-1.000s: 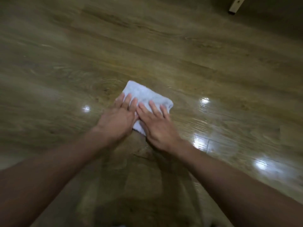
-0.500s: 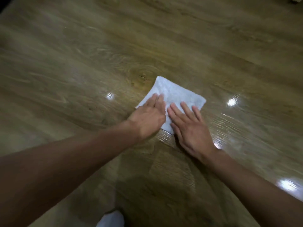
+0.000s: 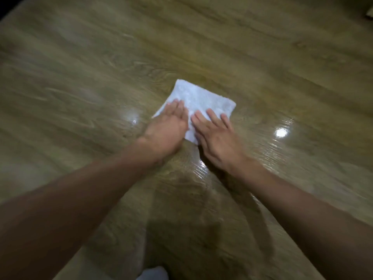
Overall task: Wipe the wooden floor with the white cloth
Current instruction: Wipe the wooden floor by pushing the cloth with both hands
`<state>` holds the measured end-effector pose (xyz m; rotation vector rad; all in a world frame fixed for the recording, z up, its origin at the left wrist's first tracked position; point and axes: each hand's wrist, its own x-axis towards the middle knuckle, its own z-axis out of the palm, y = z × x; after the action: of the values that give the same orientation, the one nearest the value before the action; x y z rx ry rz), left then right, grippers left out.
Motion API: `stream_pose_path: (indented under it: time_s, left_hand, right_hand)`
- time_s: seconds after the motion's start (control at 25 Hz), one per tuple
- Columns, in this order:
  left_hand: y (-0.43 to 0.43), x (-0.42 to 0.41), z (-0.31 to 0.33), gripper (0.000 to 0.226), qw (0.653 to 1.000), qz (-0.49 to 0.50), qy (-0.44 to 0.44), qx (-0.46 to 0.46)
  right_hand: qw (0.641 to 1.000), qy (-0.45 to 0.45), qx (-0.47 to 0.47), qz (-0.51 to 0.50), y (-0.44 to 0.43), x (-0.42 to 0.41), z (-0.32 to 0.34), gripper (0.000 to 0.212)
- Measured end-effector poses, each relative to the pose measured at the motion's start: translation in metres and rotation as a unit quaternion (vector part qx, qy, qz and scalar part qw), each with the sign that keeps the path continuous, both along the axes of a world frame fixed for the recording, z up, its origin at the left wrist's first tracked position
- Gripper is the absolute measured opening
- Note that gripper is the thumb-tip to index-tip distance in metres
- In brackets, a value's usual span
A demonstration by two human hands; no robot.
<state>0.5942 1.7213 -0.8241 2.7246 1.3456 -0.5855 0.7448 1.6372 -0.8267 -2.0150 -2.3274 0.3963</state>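
Fingers (image 3: 212, 117) straight, flat on the cloth (image 3: 203, 97): left hand (image 3: 167, 129) closed-up, right hand (image 3: 219, 140) splayed. Best press evenly, sliding it over the floor (image 3: 90, 81) ahead of them.

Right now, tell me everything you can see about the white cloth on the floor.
The white cloth looks like soft, nubbly towelling, seemingly folded into a rough square. It lies flat on the wooden floor, turned so that one corner points away from the person. Its far part is bare, and both hands rest side by side on the near part. The left hand presses near its left corner with straight fingers. The right hand lies flat on its near right side. No stains show, though the picture is slightly blurred.
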Motion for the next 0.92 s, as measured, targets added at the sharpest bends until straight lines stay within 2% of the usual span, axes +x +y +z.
stream_pose_path:
  time_s: [0.04, 0.08, 0.16, 0.24, 0.32, 0.36, 0.44, 0.56, 0.64, 0.72, 0.8, 0.84, 0.92]
  left_hand:
    - [-0.029, -0.009, -0.001, 0.055, 0.999, -0.04, -0.03, -0.008]
    - [-0.052, -0.015, 0.006, 0.053, 0.996, -0.087, -0.025, -0.02]
    - [-0.051, -0.019, 0.008, 0.05, 0.985, -0.16, -0.032, 0.052]
    - [-0.012, -0.013, 0.007, 0.05, 0.995, -0.068, -0.068, 0.036]
    - [0.05, -0.018, -0.003, 0.054, 0.996, 0.034, -0.068, 0.044]
    - [0.077, -0.025, -0.01, 0.054, 0.995, 0.058, -0.052, 0.065]
    - [0.104, -0.038, -0.01, 0.053, 0.993, 0.094, -0.062, 0.034]
    - [0.053, -0.046, -0.007, 0.05, 0.974, 0.18, -0.136, 0.01]
    - [-0.015, -0.047, -0.005, 0.051, 0.976, 0.157, -0.148, -0.017]
    - [-0.086, -0.052, 0.005, 0.05, 0.981, 0.107, -0.153, -0.047]
    - [-0.102, -0.053, 0.01, 0.049, 0.982, 0.086, -0.161, -0.037]
    - [-0.091, -0.054, 0.016, 0.049, 0.989, 0.076, -0.123, -0.032]
    - [-0.047, -0.054, 0.029, 0.053, 0.989, 0.135, -0.051, -0.042]
  right_hand:
    - [1.0, 0.005, -0.009, -0.015, -0.029, -0.008, 0.0, 0.049]
    - [0.999, 0.01, -0.022, -0.03, -0.049, -0.018, 0.001, 0.049]
    - [0.999, 0.014, -0.038, -0.032, -0.046, -0.028, 0.003, 0.05]
    - [0.999, 0.003, -0.049, -0.007, 0.004, -0.028, 0.006, 0.051]
    - [0.998, 0.009, -0.052, 0.022, 0.077, -0.027, 0.006, 0.051]
    - [0.997, 0.009, -0.071, 0.037, 0.113, -0.03, 0.005, 0.051]
    - [0.994, 0.003, -0.102, 0.047, 0.153, -0.043, 0.005, 0.05]
    - [0.995, 0.05, -0.077, 0.036, 0.1, -0.051, 0.002, 0.048]
    - [0.994, 0.082, -0.07, 0.023, 0.019, -0.049, 0.005, 0.049]
    - [0.994, 0.057, -0.074, 0.052, -0.042, -0.044, 0.008, 0.05]
    - [0.995, 0.026, -0.074, 0.069, -0.042, -0.039, 0.005, 0.051]
    - [0.995, 0.016, -0.065, 0.075, -0.024, -0.041, 0.001, 0.05]
    - [0.994, -0.003, -0.054, 0.091, 0.023, -0.052, -0.004, 0.049]
